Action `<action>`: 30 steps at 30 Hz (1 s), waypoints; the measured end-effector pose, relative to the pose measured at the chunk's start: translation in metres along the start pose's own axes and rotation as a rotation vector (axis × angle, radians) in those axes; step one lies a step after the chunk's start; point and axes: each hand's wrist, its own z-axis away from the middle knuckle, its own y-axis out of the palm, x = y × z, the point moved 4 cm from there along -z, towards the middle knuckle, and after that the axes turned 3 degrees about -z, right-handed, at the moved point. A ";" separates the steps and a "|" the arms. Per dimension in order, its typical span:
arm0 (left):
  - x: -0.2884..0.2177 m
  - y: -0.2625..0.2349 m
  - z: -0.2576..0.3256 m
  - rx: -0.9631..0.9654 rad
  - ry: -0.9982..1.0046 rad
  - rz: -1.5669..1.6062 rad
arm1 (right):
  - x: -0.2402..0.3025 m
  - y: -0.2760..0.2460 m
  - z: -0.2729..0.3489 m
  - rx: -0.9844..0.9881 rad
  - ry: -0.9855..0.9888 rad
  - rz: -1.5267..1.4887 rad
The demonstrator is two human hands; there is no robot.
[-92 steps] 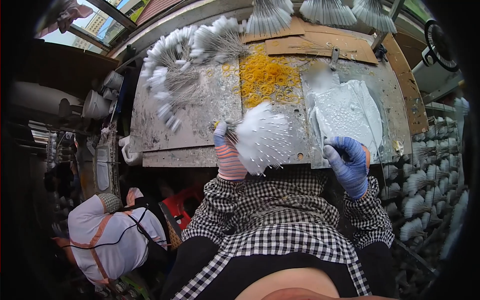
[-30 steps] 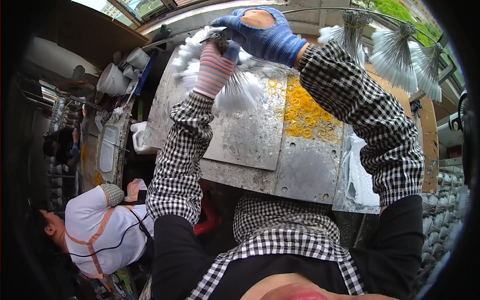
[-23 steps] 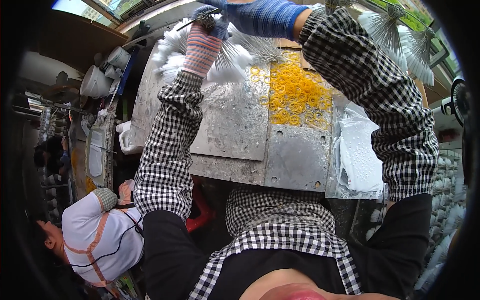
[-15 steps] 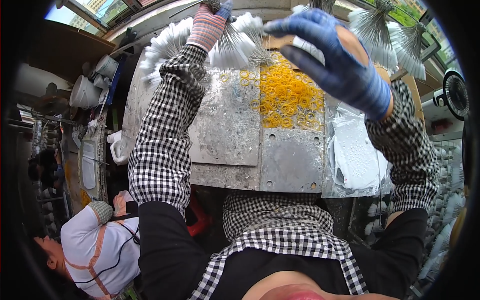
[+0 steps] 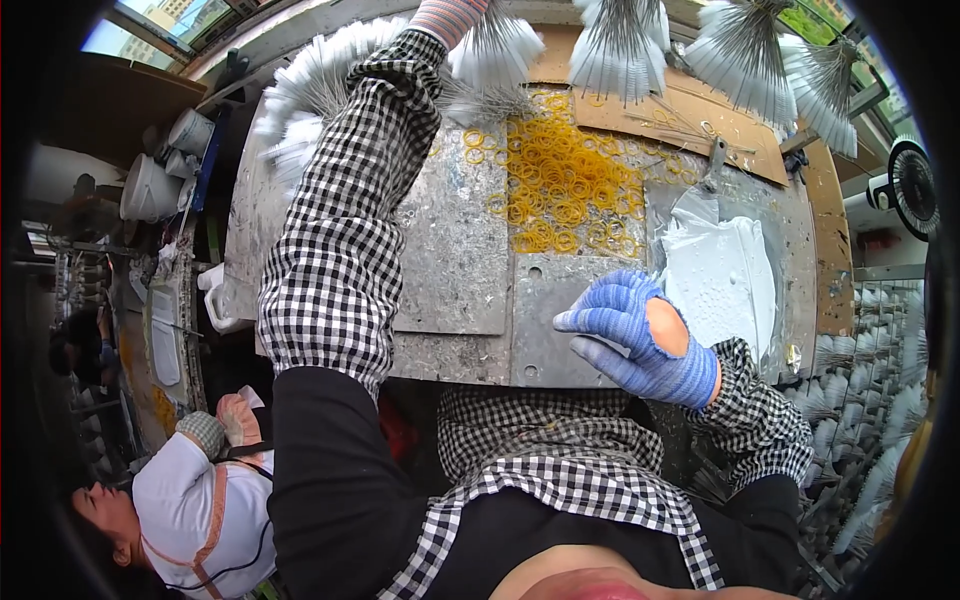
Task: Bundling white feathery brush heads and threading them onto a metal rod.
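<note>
My left hand (image 5: 452, 18), in a pink-and-grey striped glove, reaches to the top edge, where its fingers are out of view. Right beside it, a bunch of thin wire-stemmed brushes (image 5: 497, 52) hangs with white bristles downward. My right hand (image 5: 640, 335), in a blue glove with a round hole at the back, hovers over the near part of the metal plate (image 5: 545, 365). Its fingers are bent, with a gap to the thumb and nothing visible between them. Yellow rubber bands (image 5: 570, 185) lie heaped beyond this hand. White paste (image 5: 722, 265) is spread to its right.
More brush bunches (image 5: 618, 50) hang along the far edge. A scraper (image 5: 714, 165) rests at the paste, near a cardboard piece (image 5: 690, 125) bearing thin wires. Brushes (image 5: 870, 360) fill racks at right, below a fan (image 5: 910, 190). A co-worker (image 5: 195, 490) is at lower left.
My right hand has come down from the far side to the near edge of the table. My left hand has moved slightly right and farther up, partly out of the picture.
</note>
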 end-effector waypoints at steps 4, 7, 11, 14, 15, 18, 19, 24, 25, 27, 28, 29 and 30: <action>0.010 0.017 0.005 -0.019 -0.166 -0.016 | -0.030 0.012 -0.002 0.015 0.059 0.007; 0.007 0.009 0.012 0.022 -0.170 -0.203 | -0.079 0.030 -0.022 -0.059 0.120 0.091; -0.007 0.005 0.028 0.071 -0.131 -0.340 | -0.120 0.049 -0.052 -0.057 0.153 0.123; -0.054 0.015 0.060 0.154 -0.239 -0.697 | -0.120 0.049 -0.053 0.021 0.135 0.067; -0.083 0.020 0.075 0.230 -0.403 -0.700 | -0.121 0.052 -0.051 0.037 0.133 0.082; -0.119 -0.032 0.146 0.424 -0.232 -0.916 | -0.104 0.068 -0.055 0.085 0.136 0.032; -0.136 -0.033 0.171 0.596 -0.344 -1.100 | -0.103 0.069 -0.056 0.093 0.118 0.024; -0.170 -0.059 0.287 0.936 -0.671 -1.818 | -0.083 0.096 -0.073 0.179 0.108 -0.067; -0.175 -0.073 0.299 0.919 -0.665 -1.931 | -0.074 0.105 -0.078 0.196 0.099 -0.113; -0.172 -0.084 0.297 0.776 -0.746 -1.829 | -0.055 0.119 -0.080 0.241 0.104 -0.110; -0.170 -0.083 0.292 0.862 -0.608 -1.903 | -0.042 0.121 -0.080 0.223 0.091 -0.093; -0.169 -0.079 0.287 0.882 -0.613 -1.911 | -0.026 0.124 -0.078 0.208 0.071 -0.089; -0.166 -0.084 0.297 0.776 -0.647 -1.879 | -0.015 0.132 -0.073 0.223 0.124 -0.094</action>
